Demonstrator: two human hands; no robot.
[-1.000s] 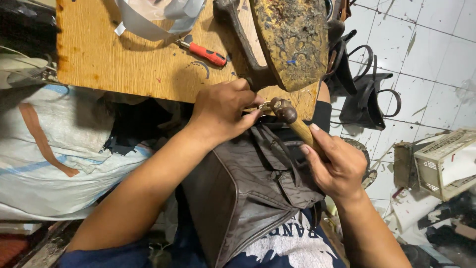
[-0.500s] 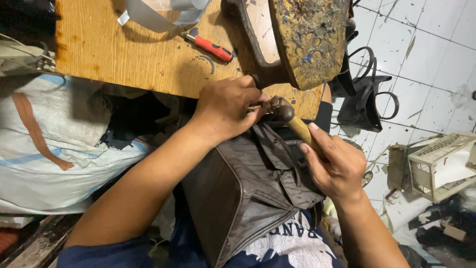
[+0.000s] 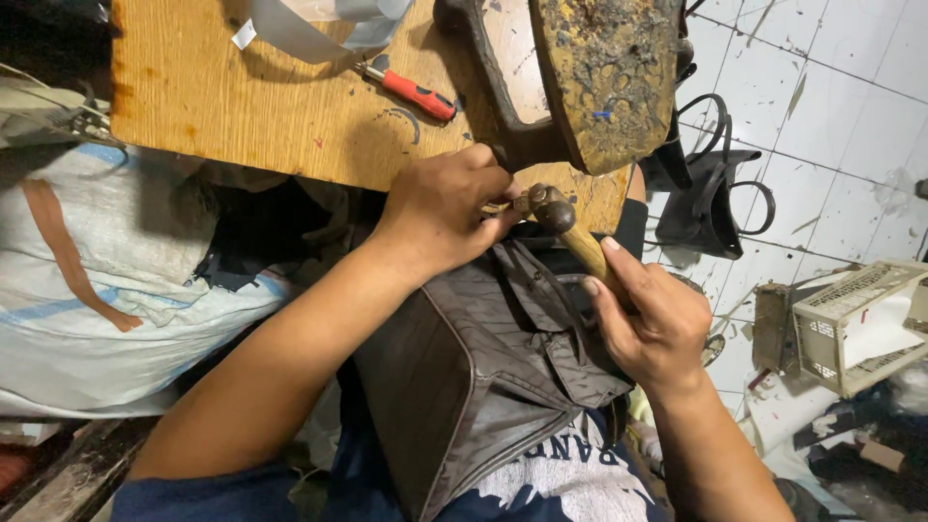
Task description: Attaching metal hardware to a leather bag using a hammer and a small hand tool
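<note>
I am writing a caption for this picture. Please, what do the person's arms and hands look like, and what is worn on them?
Both forearms are bare: no gloves, watch, rings or bands show on the left hand or the right hand. A short dark blue sleeve covers the left upper arm at the bottom edge. The right sleeve is out of view.

Person wears a dark blue short-sleeved shirt with white print on the chest; forearms bare, no rings.

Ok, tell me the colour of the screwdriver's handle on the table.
Red, with a black tip; the screwdriver shows clearly in the head view.
</note>
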